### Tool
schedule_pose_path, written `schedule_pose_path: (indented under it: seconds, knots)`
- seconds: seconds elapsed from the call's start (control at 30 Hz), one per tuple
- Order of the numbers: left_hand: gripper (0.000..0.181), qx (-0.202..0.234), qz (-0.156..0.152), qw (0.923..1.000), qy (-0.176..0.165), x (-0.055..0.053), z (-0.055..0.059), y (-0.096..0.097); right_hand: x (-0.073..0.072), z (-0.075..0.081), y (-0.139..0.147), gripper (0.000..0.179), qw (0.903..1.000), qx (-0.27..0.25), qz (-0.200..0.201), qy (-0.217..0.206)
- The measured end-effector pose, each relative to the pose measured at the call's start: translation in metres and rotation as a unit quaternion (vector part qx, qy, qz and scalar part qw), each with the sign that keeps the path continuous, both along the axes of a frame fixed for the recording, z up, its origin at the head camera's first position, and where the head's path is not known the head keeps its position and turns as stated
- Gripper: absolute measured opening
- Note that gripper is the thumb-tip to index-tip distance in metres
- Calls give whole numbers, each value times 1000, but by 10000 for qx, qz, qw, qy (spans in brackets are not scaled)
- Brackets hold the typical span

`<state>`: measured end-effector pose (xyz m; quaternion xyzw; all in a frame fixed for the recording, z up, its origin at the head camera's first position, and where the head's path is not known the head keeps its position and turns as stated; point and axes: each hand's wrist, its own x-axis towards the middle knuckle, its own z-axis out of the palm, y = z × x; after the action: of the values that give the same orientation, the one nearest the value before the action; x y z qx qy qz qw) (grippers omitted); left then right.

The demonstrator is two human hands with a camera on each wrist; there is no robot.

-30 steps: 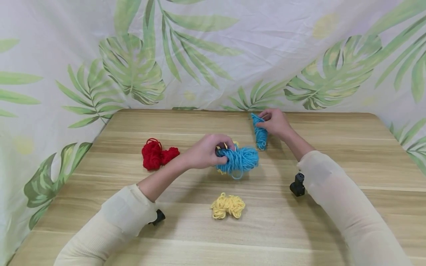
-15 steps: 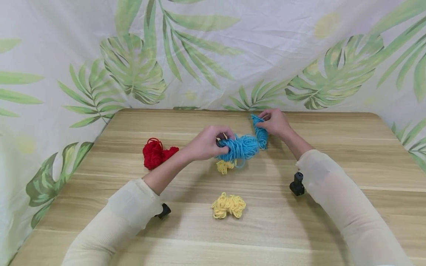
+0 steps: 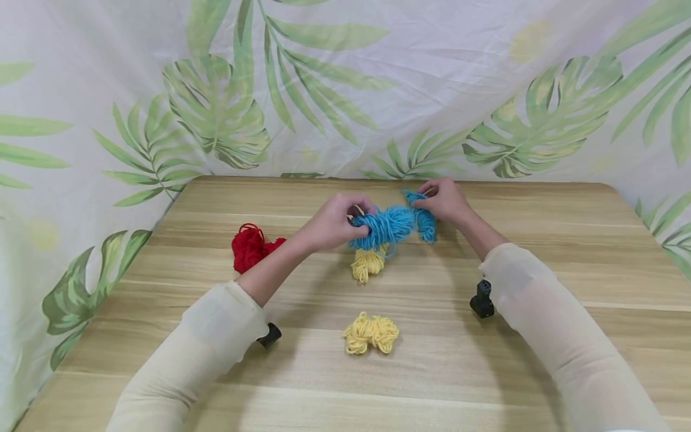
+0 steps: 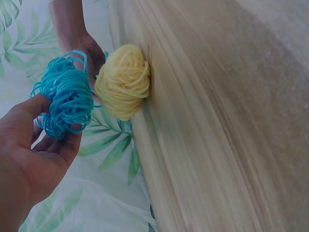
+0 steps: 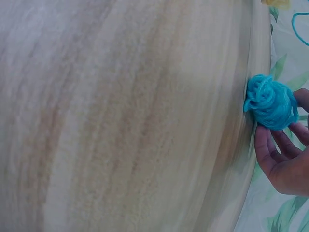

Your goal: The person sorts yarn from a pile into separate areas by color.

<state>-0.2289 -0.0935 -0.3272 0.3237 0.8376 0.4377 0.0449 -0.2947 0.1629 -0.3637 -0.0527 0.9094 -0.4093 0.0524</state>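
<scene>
My left hand (image 3: 337,223) grips a bundle of light blue yarn (image 3: 390,228) between thumb and fingers, raised over the table. In the left wrist view this blue yarn bundle (image 4: 67,99) has loose loops hanging from it. Beneath it lies a yellow yarn bundle (image 3: 368,264), partly covered in the head view. At the back of the table my right hand (image 3: 444,199) pinches a second, slimmer blue yarn bundle (image 3: 424,223). The right wrist view shows that blue bundle (image 5: 271,102) at the tabletop, thumb and fingers on either side.
Another yellow yarn bundle (image 3: 370,333) lies nearer the front of the wooden table (image 3: 302,390). Red yarn (image 3: 251,247) sits at the left, partly behind my left forearm. A leaf-patterned cloth (image 3: 335,90) hangs along the table's back edge.
My left hand has lifted the blue yarn bundle up and back, uncovering the yellow bundle below. The right hand stays nearly in place, its blue bundle's top tilting slightly left.
</scene>
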Motion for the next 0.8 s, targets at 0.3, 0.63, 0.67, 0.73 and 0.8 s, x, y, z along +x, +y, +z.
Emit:
schedule_pose_path:
  seconds: [0.3,0.63,0.67,0.73,0.8]
  knots:
    - [17,242,275,9993,17,-16,-6,-3,4,1,3,35,9998,-194,2,-88]
    - [16,317,592,9977,-60,-27,-9,-4,14,5,3,37,9992,-320,205,135]
    - [16,321,627,9975,-99,-28,-9,-4,15,5,3,37,9991,-311,233,189]
    - [16,338,683,9970,-151,-30,-10,-4,16,5,3,36,9986,-318,316,278]
    - [17,332,752,9964,-198,-32,-10,-3,18,6,4,36,9983,-330,352,335]
